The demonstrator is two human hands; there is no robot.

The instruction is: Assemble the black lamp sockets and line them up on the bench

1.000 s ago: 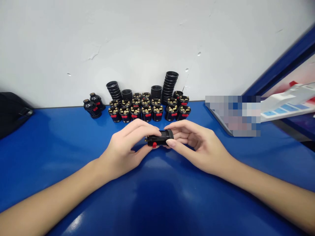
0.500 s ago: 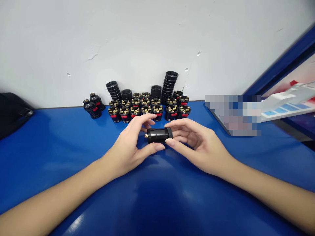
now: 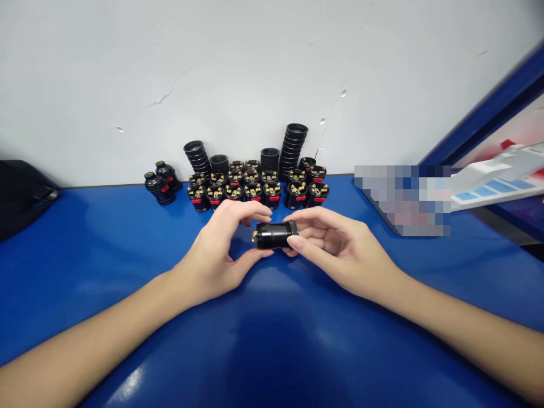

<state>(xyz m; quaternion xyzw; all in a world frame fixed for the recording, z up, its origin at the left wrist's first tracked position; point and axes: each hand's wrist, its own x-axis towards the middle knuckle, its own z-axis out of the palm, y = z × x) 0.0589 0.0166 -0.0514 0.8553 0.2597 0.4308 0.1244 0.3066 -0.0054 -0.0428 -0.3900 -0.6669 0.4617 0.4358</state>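
A black lamp socket with a brass tip at its left end lies sideways between both hands, just above the blue table. My left hand pinches its left end with thumb below and fingers curled over the top. My right hand grips its right, wider end between thumb and fingers. Behind the hands, several black socket cores with brass contacts and red tabs stand in rows near the wall.
Stacks of black threaded rings stand against the white wall, another leaning stack to the left. Two assembled black sockets sit left of the rows. A black bag lies at far left. A blurred sheet lies right.
The socket has been turned in my fingers: its red tab, seen underneath a second ago, is out of sight. My left fingers shifted their hold on the left end. The hands stay in place.
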